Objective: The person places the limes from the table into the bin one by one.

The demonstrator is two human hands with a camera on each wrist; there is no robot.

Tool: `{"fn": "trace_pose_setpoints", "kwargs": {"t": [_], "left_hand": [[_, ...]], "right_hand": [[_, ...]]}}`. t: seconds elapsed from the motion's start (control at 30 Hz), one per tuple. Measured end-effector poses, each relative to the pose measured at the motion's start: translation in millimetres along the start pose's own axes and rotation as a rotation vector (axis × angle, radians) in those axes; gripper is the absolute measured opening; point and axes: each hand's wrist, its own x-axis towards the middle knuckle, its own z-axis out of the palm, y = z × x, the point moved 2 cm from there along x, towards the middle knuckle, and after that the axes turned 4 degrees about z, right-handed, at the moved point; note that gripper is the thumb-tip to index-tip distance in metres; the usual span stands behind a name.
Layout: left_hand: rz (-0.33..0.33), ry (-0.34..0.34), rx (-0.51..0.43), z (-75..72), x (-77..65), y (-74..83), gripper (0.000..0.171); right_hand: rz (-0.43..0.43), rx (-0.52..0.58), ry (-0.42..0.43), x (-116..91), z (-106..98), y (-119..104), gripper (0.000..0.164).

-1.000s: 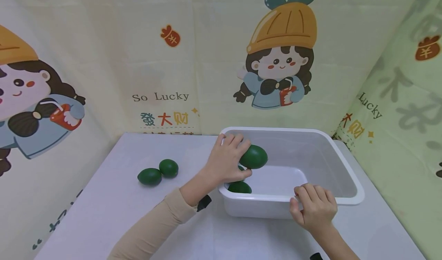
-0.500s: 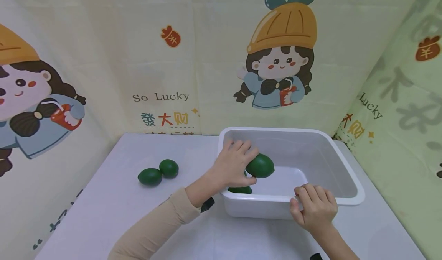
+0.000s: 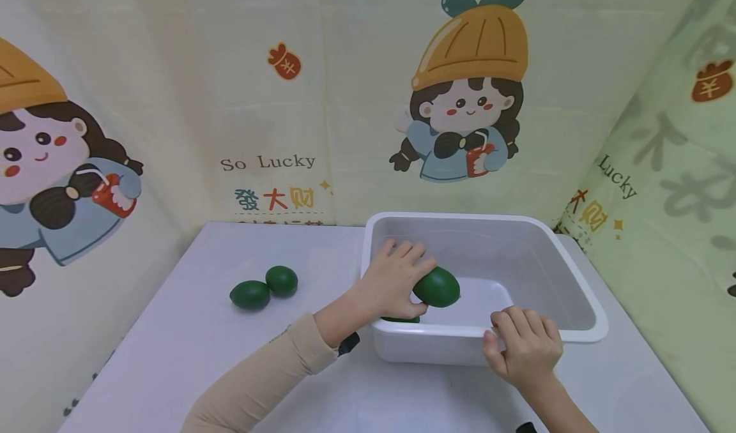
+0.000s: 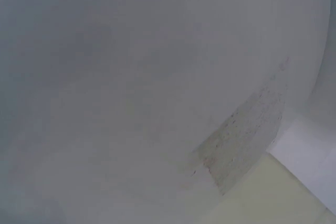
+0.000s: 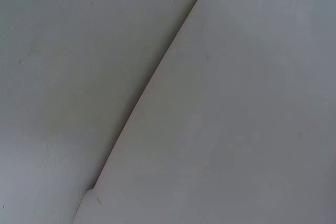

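Note:
My left hand reaches inside the white plastic bin at its left end. Between thumb and fingers it holds a dark green, lime-shaped fruit with a small nub at its tip. Below that hand, a sliver of another green fruit shows behind the near rim; the rest is hidden. My right hand grips the bin's near rim, fingers curled over it. Neither hand appears in the wrist views, which show only pale, blurred surfaces.
Two more green fruits, one oval and one rounder, lie side by side on the white table left of the bin. A printed cloth hangs behind the table and along its sides.
My left hand has moved right and lower into the bin with its fruit, covering more of the fruit beneath. The right hand stays on the rim.

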Motion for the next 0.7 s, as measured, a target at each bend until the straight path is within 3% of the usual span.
{"fn": "trace_pose_setpoints", "kwargs": {"t": [0.27,0.53,0.7], "left_hand": [[0.003,-0.033,0.006,1.1,0.8,0.2,0.059],[-0.024,-0.042,-0.082,-1.1,-1.2,-4.3,0.057],[-0.039,-0.057,-0.080,-1.1,-3.6,-7.2,0.057]], "right_hand": [[0.002,-0.001,-0.004,0.0,-0.2,-0.1,0.048],[0.005,-0.003,-0.007,0.5,0.3,-0.3,0.046],[0.007,0.003,0.013,2.9,1.7,-1.9,0.045]]}}
